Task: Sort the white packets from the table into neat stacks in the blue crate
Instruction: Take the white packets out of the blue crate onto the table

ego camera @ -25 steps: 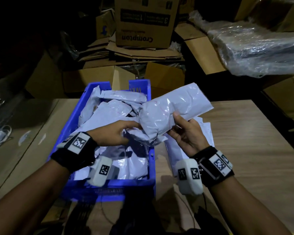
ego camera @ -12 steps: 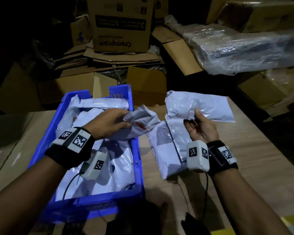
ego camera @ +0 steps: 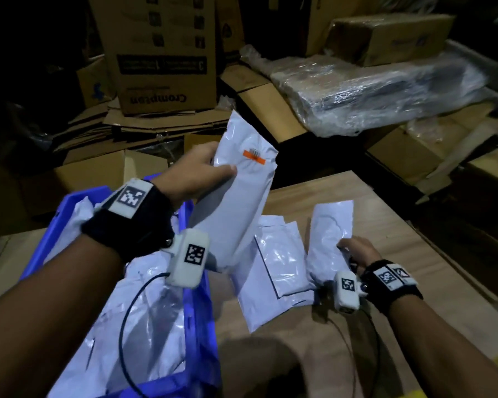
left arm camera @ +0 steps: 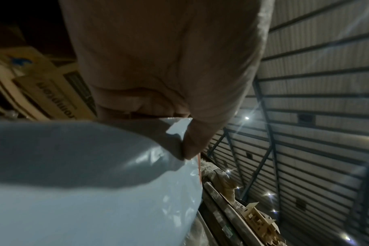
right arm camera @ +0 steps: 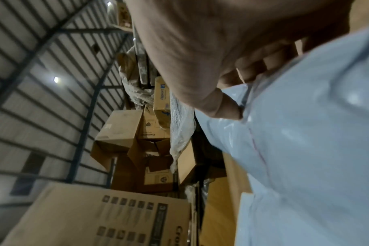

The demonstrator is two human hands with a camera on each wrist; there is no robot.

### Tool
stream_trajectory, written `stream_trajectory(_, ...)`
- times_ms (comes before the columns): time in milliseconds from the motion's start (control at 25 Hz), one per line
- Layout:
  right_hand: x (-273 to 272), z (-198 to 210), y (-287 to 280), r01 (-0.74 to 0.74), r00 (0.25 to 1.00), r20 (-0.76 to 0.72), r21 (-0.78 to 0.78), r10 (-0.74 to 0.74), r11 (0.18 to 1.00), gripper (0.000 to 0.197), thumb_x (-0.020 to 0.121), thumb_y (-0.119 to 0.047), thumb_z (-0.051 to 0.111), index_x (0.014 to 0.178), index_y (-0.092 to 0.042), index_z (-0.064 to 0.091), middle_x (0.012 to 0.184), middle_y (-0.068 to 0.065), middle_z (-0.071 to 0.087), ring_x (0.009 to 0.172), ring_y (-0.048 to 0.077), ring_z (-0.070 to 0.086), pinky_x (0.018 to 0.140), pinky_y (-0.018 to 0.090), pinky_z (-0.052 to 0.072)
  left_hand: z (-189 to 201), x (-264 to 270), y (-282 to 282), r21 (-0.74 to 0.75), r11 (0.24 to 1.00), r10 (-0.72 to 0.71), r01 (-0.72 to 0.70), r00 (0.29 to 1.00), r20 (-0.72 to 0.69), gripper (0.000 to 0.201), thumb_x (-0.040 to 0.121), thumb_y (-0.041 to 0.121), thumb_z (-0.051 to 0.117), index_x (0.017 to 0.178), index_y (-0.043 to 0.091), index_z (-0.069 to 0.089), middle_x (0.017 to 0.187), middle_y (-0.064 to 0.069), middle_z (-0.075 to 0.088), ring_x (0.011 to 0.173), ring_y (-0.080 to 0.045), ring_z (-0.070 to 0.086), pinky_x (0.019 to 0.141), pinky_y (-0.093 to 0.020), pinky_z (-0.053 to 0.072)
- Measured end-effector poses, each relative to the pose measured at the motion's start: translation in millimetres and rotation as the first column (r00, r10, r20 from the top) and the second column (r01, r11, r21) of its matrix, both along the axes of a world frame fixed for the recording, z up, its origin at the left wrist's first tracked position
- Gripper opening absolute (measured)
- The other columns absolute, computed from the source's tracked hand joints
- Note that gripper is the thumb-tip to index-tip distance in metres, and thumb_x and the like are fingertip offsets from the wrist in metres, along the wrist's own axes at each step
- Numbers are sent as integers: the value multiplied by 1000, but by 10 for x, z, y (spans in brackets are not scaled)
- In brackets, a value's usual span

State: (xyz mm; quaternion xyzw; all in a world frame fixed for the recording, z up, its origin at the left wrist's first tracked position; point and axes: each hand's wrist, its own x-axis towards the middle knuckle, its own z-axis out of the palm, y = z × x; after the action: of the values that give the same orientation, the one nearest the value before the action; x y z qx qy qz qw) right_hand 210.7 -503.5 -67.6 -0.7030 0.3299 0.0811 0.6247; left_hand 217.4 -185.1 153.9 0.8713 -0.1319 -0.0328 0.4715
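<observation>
From above: the left hand (ego camera: 196, 179) grips a packet (ego camera: 236, 202) raised over the blue crate (ego camera: 197, 311) (already piled, not neatly) — the right hand (ego camera: 354, 251) pinches another packet (ego camera: 328, 239) on the counter (ego camera: 400, 326), beside several more loose ones. Both wrist views confirm those grips — sorting is partway.

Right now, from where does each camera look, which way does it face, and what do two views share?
Head: worn on the head, faces forward and down at the crate, the table and both forearms; the left hand holds up a packet, the right hand holds a second packet.
Left wrist: looks along the palm, tilted up toward the roof; the thumb presses the packet.
Right wrist: looks along the palm, up at boxes; the fingers curl on the second packet.
Shared: each wrist view shows the packet that the head view shows in that hand.
</observation>
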Motion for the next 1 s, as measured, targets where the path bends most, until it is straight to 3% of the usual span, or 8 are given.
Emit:
stream_trajectory(80, 63, -91, -203, -104, 994, -42, -198, 97, 975, 23, 84, 6, 56, 63, -1, 51, 51, 9, 43, 41, 18, 36, 40, 18, 27, -89, 105, -265, -18, 999, 25, -27, 997, -73, 15, 85, 9, 59, 98, 3, 64, 82, -11, 67, 63, -12, 61, 55, -21, 47)
stream_trajectory(160, 102, -189, -329, -203, 978, -110, -312, 177, 928, 12, 81, 7, 58, 69, 4, 58, 51, 10, 49, 39, 19, 42, 40, 19, 31, -268, 191, -477, -41, 998, 40, -47, 987, -153, 16, 91, -1, 53, 90, 12, 64, 75, -3, 65, 59, -8, 60, 52, -18, 45)
stream_trajectory(240, 107, -277, -412, -271, 960, -177, -402, 216, 874, 7, 77, 4, 63, 84, 3, 65, 65, 14, 59, 55, 25, 55, 45, 20, 41, -513, 260, -647, -81, 995, 40, -62, 968, -248, 17, 94, 1, 53, 97, 15, 64, 87, 0, 69, 75, -16, 66, 62, -25, 51)
stream_trajectory(320, 100, -357, -459, -300, 950, -230, -475, 213, 827, 26, 74, -3, 67, 100, -2, 64, 89, 17, 64, 80, 31, 61, 66, 26, 48, -771, 288, -773, -82, 992, 68, -97, 950, -305, 14, 96, 7, 55, 108, 12, 61, 94, -2, 69, 77, -15, 65, 59, -24, 51)
stream_trajectory(480, 120, -335, -376, -264, 953, -57, -640, 297, 722, 37, 89, -20, 59, 124, -5, 59, 123, 15, 63, 113, 34, 58, 90, 34, 45, -1216, 294, -1000, -97, 977, 136, -190, 906, -400, 11, 98, 10, 53, 107, 10, 59, 86, -4, 65, 68, -14, 60, 53, -22, 48)
stream_trajectory(600, 49, -91, -60, -253, 931, 206, -234, 303, 939, 40, 98, -29, 57, 130, -6, 56, 111, 2, 63, 93, 18, 63, 79, 28, 47, -1435, 290, -1117, -112, 968, 148, -226, 869, -472, 10, 98, 8, 50, 97, 7, 59, 86, -10, 60, 67, -17, 56, 59, -24, 47)
stream_trajectory(720, -119, 81, 175, -307, 928, 300, 289, 219, 907, 36, 95, -20, 65, 127, -10, 55, 103, 16, 70, 78, 17, 71, 71, 31, 56, -1551, 242, -1214, -206, 941, 125, -269, 841, -526, 14, 99, 8, 49, 91, 14, 60, 86, -8, 64, 70, -20, 60, 63, -29, 52)
stream_trajectory(1000, -98, 83, 119, -286, 916, 339, 171, 216, 943, 38, 86, 11, 63, 117, -10, 59, 92, 16, 73, 72, 20, 72, 62, 30, 57, -1506, 173, -1079, -83, 953, 194, -292, 798, -571, 36, 98, 22, 57, 129, 6, 48, 105, -10, 59, 78, -20, 60, 62, -29, 54)
